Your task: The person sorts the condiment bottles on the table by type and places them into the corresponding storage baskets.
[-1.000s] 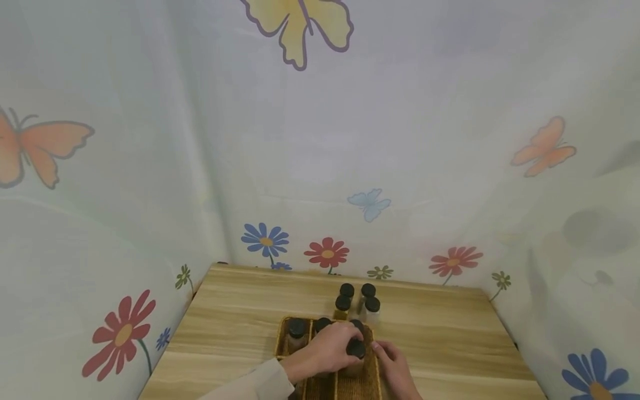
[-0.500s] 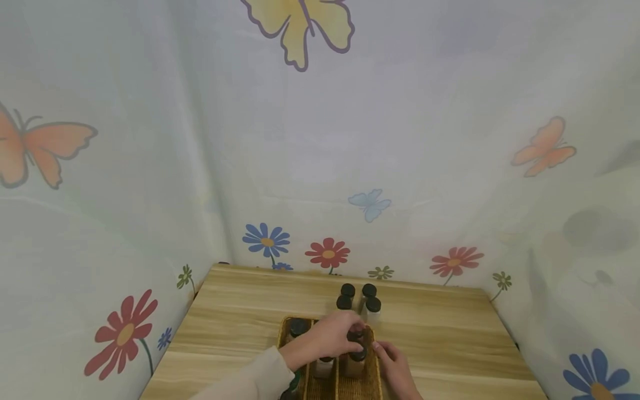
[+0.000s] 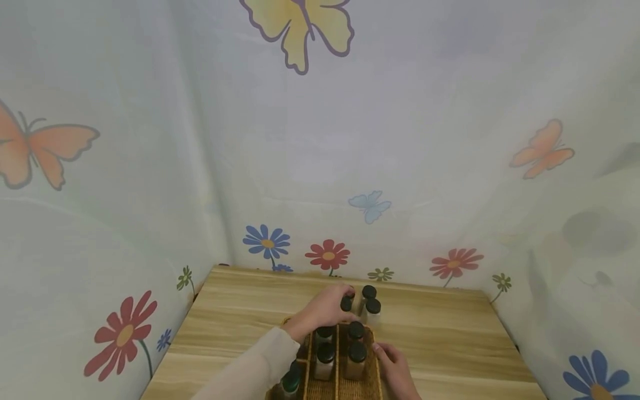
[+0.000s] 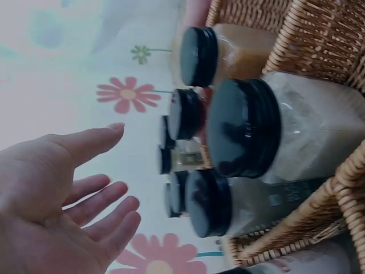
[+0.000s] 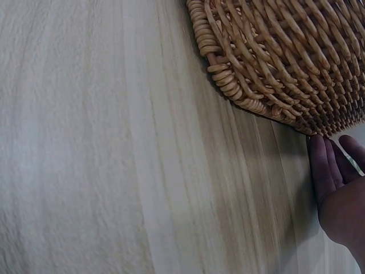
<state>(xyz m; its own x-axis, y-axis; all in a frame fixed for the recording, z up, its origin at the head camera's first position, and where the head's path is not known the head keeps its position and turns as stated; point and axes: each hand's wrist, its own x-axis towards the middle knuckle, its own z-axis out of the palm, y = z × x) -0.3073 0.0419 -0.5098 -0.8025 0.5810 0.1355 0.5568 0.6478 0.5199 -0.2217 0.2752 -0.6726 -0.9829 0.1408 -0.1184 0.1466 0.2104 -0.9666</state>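
My left hand (image 3: 327, 305) reaches over the back edge of the wicker basket (image 3: 371, 383), its fingers beside a black-capped jar (image 3: 346, 303) that it partly hides. In the left wrist view that hand (image 4: 63, 200) is spread, with nothing between thumb and fingers. Black-capped jars stand in the basket: a pair in the middle compartment, the front jar (image 3: 325, 364) holding pale contents, and a pair in the right one, including a front jar (image 3: 356, 364). My right hand (image 3: 395, 369) touches the basket's right side, its fingers fairly straight along the woven wall (image 5: 285, 63).
Behind the basket, two more black-capped jars, a rear one (image 3: 369, 292) and a front one (image 3: 373, 308), stand on the wooden table (image 3: 450, 339). A green-capped jar (image 3: 291, 380) sits in the left compartment. A flower-printed curtain (image 3: 300, 166) surrounds the table.
My left hand has let go of the jar in the basket's right compartment and moved up and back to the left jars behind the basket. The right hand stays at the basket's side.
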